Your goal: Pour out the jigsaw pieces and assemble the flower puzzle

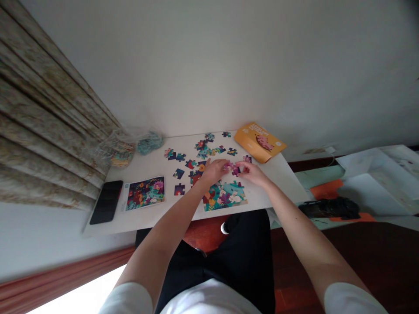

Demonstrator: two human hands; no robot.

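Observation:
Purple puzzle pieces [234, 169] lie between my two hands, just above a partly joined puzzle [225, 196] with white rabbits on it. My left hand [214, 171] reaches over the left part of the puzzle, its fingers closed at the left side of the purple pieces. From the right, my right hand [252, 172] pinches the right edge of these pieces between thumb and fingers. The exact grip is small and partly hidden. Loose puzzle pieces [179, 189] are scattered to the left, with several more toward the wall.
A picture card [145, 193] and a black phone [106, 202] lie at the table's left. Clear bags of pieces [149, 143] stand by the curtain [49, 109]. An orange package [260, 141] rests at the back right. White boxes [376, 187] sit beyond the table's right edge.

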